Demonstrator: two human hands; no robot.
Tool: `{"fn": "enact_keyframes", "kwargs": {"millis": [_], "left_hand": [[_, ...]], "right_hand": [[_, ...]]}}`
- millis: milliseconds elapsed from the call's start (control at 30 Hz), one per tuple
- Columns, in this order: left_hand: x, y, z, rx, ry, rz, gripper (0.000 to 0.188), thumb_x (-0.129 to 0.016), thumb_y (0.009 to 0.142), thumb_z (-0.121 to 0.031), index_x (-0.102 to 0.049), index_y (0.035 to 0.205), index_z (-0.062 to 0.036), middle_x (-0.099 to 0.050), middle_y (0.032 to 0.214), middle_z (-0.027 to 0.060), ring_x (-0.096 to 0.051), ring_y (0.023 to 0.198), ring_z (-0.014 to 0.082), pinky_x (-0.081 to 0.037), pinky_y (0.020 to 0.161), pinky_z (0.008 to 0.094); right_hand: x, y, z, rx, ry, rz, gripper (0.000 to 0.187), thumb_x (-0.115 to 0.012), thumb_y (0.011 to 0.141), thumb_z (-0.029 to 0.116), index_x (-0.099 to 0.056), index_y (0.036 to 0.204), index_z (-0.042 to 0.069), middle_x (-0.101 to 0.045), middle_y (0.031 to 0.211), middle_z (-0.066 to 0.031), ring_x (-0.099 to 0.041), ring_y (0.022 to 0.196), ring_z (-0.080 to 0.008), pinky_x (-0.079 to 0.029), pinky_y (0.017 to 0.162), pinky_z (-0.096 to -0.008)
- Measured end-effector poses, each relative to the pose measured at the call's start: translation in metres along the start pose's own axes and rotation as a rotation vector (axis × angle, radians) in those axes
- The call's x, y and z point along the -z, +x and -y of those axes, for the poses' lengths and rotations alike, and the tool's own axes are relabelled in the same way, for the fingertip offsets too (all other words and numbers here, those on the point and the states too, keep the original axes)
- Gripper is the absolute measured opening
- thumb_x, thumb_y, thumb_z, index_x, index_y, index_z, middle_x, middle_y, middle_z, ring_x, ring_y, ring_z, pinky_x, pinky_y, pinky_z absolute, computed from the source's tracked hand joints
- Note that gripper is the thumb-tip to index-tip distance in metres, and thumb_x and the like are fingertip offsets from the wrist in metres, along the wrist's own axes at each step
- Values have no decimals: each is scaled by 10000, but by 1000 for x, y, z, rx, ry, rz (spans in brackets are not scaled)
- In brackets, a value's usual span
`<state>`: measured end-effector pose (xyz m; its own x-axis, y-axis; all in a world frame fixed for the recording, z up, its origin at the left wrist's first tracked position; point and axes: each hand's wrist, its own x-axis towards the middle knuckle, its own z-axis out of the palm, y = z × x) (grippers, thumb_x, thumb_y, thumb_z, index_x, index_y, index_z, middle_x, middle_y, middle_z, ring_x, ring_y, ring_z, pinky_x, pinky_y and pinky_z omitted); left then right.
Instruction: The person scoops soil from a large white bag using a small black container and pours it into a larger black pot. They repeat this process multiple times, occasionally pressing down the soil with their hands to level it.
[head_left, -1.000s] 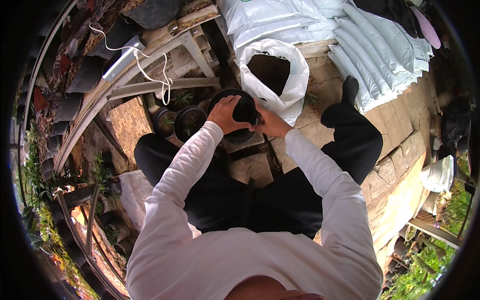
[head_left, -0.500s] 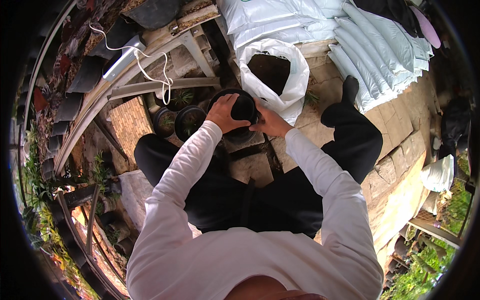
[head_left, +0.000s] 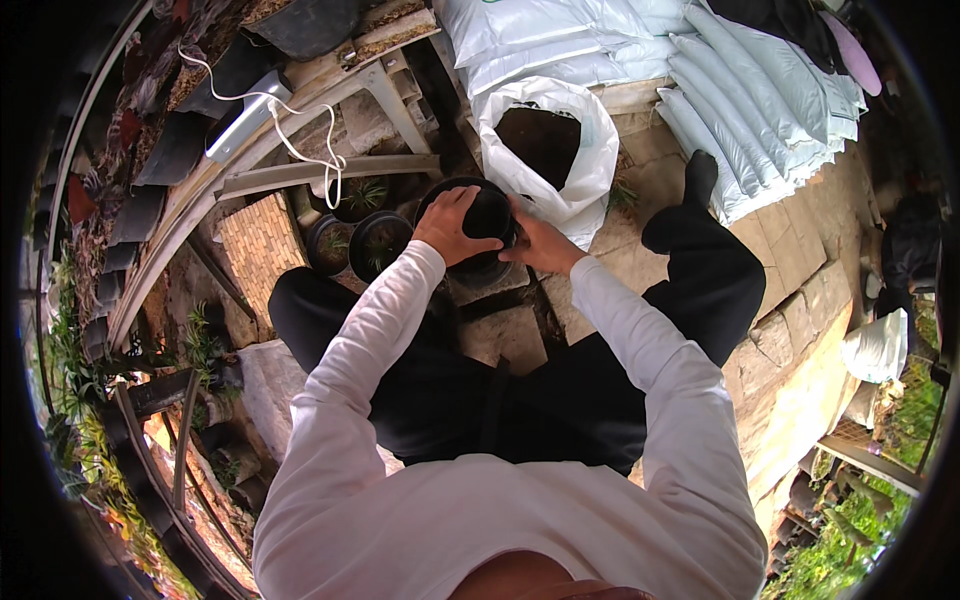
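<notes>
Both hands grip a round black plant pot (head_left: 487, 213) in front of me. My left hand (head_left: 452, 228) curves over its left side, with the thumb pointing across the near part. My right hand (head_left: 543, 243) clasps the right side, its fingers partly hidden. More black rim shows around and below this pot; whether it is a second pot underneath, I cannot tell. Just beyond and to the right stands an open white sack (head_left: 602, 150) with dark soil (head_left: 540, 143) inside. Left of my left hand are small black pots (head_left: 380, 246) with green seedlings.
Full white sacks (head_left: 740, 120) are piled at the far right. A wooden-framed bench (head_left: 390, 110) with a white cable (head_left: 312, 160) and a light-coloured device (head_left: 245, 117) stands at the far left. A tan tiled block (head_left: 262, 245) lies by my left knee. Stone paving (head_left: 790, 250) stretches to the right.
</notes>
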<state>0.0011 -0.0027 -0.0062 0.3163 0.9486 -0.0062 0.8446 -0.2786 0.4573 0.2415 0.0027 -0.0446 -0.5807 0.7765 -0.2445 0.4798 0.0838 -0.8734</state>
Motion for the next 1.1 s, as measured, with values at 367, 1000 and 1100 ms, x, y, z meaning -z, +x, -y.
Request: {"fn": "enact_keyframes", "kwargs": {"millis": [367, 1000, 1100], "left_hand": [[0, -2, 5, 51, 69, 64, 1120, -898, 677, -627, -470, 1560, -88, -485, 1578, 171, -450, 1470, 370, -363, 1242, 471], [-4, -4, 9, 65, -38, 70, 1065, -919, 687, -582, -519, 1541, -87, -522, 1549, 185, -482, 1447, 380, -409, 1214, 461], [2, -1, 4, -31, 10, -7, 1077, -925, 677, -580, -514, 1548, -98, -514, 1561, 175, -480, 1448, 381, -403, 1219, 467]], "right_hand": [[1, -1, 6, -73, -2, 45, 1160, -852, 882, 267, -48, 1698, 81, -679, 1190, -208, -657, 1038, -325, -506, 949, -403], [3, -5, 17, -65, 44, 55, 1165, -844, 892, 198, -7, 1695, 85, -557, 1510, -228, -564, 1366, -350, -434, 1134, -409], [5, -6, 15, -83, 47, 51, 1167, -845, 894, 207, -5, 1695, 86, -566, 1502, -224, -574, 1353, -342, -437, 1128, -403]]}}
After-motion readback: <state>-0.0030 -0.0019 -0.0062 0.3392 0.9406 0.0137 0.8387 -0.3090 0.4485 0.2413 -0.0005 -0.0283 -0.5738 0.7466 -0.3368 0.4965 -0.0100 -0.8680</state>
